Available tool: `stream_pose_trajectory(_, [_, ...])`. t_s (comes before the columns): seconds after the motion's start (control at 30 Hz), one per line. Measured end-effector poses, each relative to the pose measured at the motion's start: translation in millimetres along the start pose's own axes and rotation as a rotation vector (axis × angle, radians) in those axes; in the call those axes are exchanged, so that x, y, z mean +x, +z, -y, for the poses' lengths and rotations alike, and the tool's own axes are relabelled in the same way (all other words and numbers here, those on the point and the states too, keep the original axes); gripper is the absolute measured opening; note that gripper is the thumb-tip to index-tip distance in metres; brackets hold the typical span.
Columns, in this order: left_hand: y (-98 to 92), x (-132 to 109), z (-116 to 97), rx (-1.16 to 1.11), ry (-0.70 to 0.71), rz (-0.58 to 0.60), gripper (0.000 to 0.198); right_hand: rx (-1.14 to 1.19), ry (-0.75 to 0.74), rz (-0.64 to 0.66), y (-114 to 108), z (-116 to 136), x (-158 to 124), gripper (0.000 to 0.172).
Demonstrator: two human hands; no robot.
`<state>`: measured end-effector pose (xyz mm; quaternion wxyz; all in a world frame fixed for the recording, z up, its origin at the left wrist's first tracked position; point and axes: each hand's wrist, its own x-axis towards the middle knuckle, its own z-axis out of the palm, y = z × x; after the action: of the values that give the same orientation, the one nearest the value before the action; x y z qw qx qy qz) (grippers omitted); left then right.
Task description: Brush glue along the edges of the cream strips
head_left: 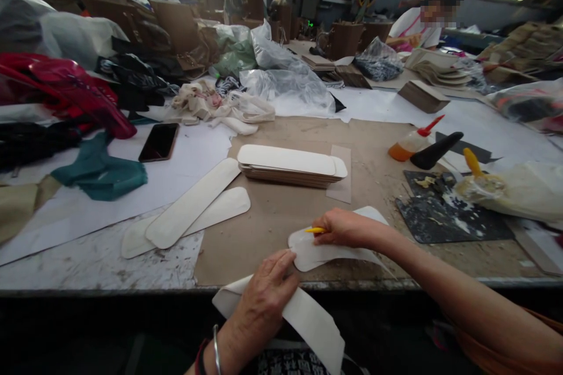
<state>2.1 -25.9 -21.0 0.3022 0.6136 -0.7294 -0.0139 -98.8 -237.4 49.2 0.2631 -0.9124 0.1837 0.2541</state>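
- Lying at the near edge of the tabletop (264,217), the cream strip (334,255) sits on the brown board, with a long cream length drooping over the edge towards the person; I cannot tell if it is one piece or two.
- Left hand (264,293): fingers bent and closed down on the cream strip at the edge, seemingly to keep it from sliding.
- Right hand (347,227): fingers pinched narrow around a yellow-handled tool (315,229), its tip laid low against the strip; the working end is hidden.
- Just beyond, a stack of cut pieces (290,161) lies squared up within reach, probably kept neat for picking one at a time.
- Two loose strips (193,202) lie crossed to the left, apart from the stack.
- To the right sit a smeared dark mat (440,217) and an orange bottle (411,143) on its side.
- A phone (159,142) rests on white paper, well away from the mess.
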Motion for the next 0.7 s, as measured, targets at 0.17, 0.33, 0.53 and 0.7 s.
stream_pose_trajectory(0.17, [2.0,0.5,3.2,0.012,0.007,0.026,0.021,-0.101,0.021,0.014,-3.5,2.9,3.8,0.017])
stream_pose_trajectory(0.33, [1.6,3.2,3.9,0.016,0.007,0.042,0.024,-0.164,0.018,0.027,-5.6,6.2,6.1,0.018])
stream_pose_trajectory(0.53, [1.3,4.5,4.3,0.025,0.014,0.032,0.026,-0.201,0.009,0.020,-5.2,6.4,8.9,0.018])
stream_pose_trajectory(0.7, [1.3,4.4,4.5,0.021,0.014,0.042,0.026,-0.190,0.014,0.018,-5.3,6.6,11.2,0.020])
